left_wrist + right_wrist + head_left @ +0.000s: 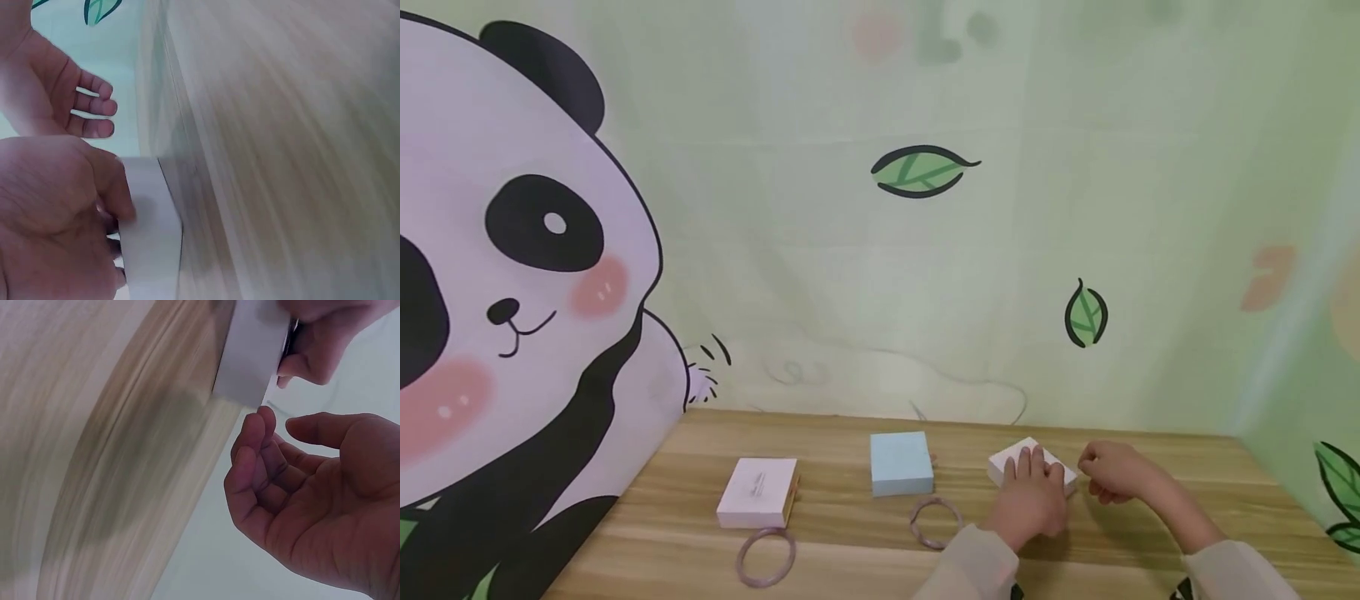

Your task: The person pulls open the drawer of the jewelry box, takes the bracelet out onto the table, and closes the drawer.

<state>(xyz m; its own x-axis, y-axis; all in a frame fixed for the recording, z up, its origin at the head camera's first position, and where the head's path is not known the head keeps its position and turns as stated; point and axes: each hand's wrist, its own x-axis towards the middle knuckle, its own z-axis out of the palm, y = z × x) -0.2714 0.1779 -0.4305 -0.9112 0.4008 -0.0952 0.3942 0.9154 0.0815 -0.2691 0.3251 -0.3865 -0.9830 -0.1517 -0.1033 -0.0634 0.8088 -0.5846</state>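
A small white box (1001,459) sits on the table at the right. My left hand (1032,502) holds it, fingers laid over its top; in the left wrist view the thumb rests against the side of the box (153,231). Just right of the box is my right hand (1122,473), raised a little off the table. In the right wrist view the right hand's (312,500) fingers are loosely bent, thumb apart, with nothing between them. Those fingertips are close to the corner of the box (247,362); whether they touch it I cannot tell.
On the wooden table (850,575) stand a light blue box (901,462) in the middle and another white box (757,492) at the left. One purplish ring (741,557) lies before the left box, another ring (914,529) before the blue one. A panda-printed backdrop (820,275) rises behind.
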